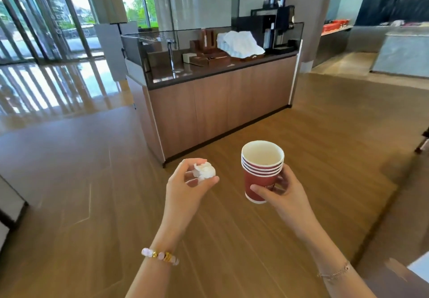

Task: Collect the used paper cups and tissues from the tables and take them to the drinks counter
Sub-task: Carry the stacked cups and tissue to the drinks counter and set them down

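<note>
My left hand (pixel 185 187) grips a crumpled white tissue ball (pixel 205 170) in its curled fingers, held out over the wooden floor. To its right, my right hand (pixel 282 189) holds a stack of several nested red paper cups (pixel 261 177), upright, with the pale inside of the top cup showing. The drinks counter (pixel 216 102), wood-fronted with a dark top, stands straight ahead beyond both hands, a few steps away.
On the counter stand a tap (pixel 173 54), wooden boxes (pixel 202 58), a crumpled white cloth (pixel 240 43) and a black coffee machine (pixel 276 28), behind a glass screen. A pillar (pixel 308 14) rises at its right end. Glass doors lie far left, a table corner (pixel 420 270) at lower right.
</note>
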{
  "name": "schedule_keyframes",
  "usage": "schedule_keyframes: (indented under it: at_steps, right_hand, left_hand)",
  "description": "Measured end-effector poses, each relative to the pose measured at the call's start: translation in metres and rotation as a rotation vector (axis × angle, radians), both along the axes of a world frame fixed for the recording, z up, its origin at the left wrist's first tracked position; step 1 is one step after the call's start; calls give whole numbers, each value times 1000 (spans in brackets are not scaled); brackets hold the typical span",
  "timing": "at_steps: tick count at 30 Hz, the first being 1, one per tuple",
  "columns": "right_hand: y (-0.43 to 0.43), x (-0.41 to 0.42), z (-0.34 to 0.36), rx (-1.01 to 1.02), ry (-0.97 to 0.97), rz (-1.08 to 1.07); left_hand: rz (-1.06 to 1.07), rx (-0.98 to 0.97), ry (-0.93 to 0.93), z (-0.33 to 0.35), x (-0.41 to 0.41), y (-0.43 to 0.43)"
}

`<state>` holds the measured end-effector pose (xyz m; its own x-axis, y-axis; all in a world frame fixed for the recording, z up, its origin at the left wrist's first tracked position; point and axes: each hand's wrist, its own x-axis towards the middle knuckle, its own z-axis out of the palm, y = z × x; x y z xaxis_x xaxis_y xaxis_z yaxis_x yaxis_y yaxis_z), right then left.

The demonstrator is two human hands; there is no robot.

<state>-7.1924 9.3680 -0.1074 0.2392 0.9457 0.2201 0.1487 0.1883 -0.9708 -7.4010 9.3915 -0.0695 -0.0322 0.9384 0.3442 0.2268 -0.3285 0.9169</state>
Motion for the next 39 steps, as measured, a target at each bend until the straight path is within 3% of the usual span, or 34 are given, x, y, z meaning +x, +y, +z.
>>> schedule_keyframes:
  at_steps: [10,21,30,39]
  right_hand:
    - [107,80,-4,3,-11,-250]
    - [236,229,5,6,-67,-512]
    - [252,336,4,-30,-94,-780]
    - [248,420,0,-64,-76,-1195]
  left_hand:
    - [-259,-32,-16,-9,85,147]
    - [-459,-14,-1,-4,254,324]
    - [-767,-43,-11,-10,398,394]
    - [-1229,-31,-13,-7,566,429]
